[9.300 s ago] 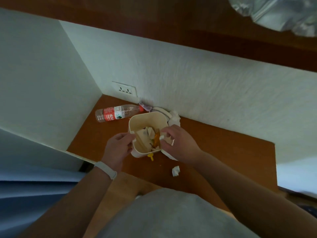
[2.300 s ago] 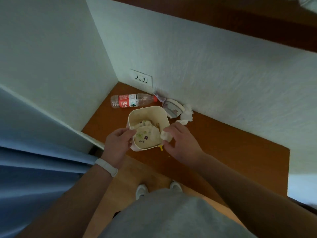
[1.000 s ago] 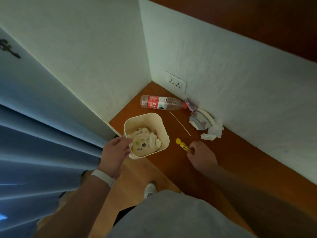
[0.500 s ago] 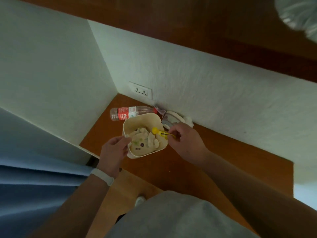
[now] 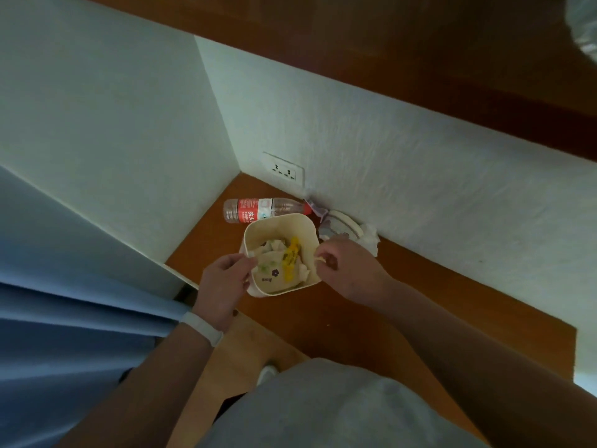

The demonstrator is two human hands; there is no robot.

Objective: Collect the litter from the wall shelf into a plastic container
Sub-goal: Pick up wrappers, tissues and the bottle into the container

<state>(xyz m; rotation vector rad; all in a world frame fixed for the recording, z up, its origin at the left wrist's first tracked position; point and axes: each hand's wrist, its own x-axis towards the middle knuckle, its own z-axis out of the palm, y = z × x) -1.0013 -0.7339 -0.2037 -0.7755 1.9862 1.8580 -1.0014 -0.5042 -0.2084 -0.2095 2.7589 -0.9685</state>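
A cream plastic container [image 5: 277,218] stands on the brown wall shelf [image 5: 355,318], close to the corner. It holds crumpled paper with a flower print [image 5: 269,274] and a yellow wrapper [image 5: 290,258] lying on top. My left hand [image 5: 223,282] grips the container's left rim. My right hand [image 5: 349,270] sits at the right rim with its fingers curled, and I see nothing in it. Behind the container lie a clear bottle with a red label [image 5: 258,210], a round patterned lid [image 5: 339,226] and a white tissue [image 5: 370,240].
White walls close the shelf at the left and back, with a socket [image 5: 283,169] just above the bottle. A blue curtain [image 5: 64,334] hangs at the lower left. A dark wooden board [image 5: 420,59] runs above the back wall.
My right hand carried the yellow wrapper over the container and let it go; it now lies inside on the paper. My left hand stays on the rim.
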